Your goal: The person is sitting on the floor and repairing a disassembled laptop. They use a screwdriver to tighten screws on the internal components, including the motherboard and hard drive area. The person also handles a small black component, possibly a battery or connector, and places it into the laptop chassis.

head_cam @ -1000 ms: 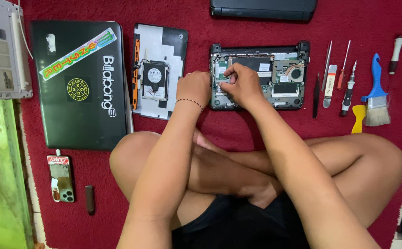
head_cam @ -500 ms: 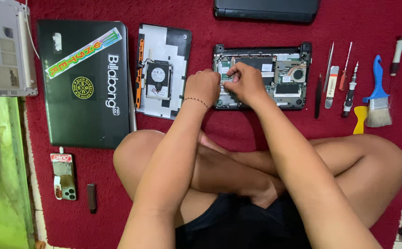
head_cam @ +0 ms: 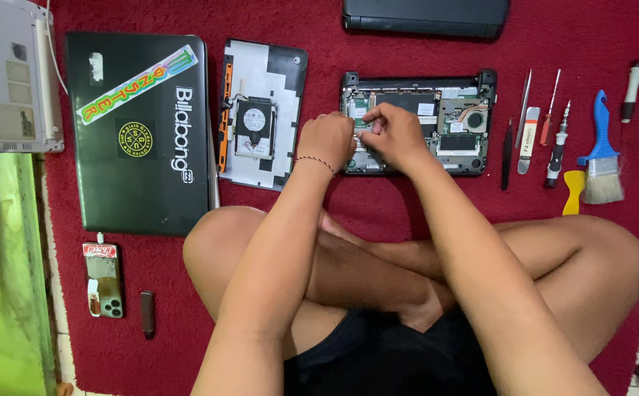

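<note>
Beneath both hands: opened laptop base (head_cam: 451, 125); left hand (head_cam: 327, 139) fisted, right hand (head_cam: 393, 132) curled; anything held is hidden, cannot be told.

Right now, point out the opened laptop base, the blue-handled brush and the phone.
Opened laptop base (head_cam: 460, 125): head view, exposed board at right.
Blue-handled brush (head_cam: 602, 139): head view, its handle.
Phone (head_cam: 104, 282): head view, middle of its back.

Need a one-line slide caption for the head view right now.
Both hands, left hand and right hand, work inside an opened laptop base on a red cloth.
</note>
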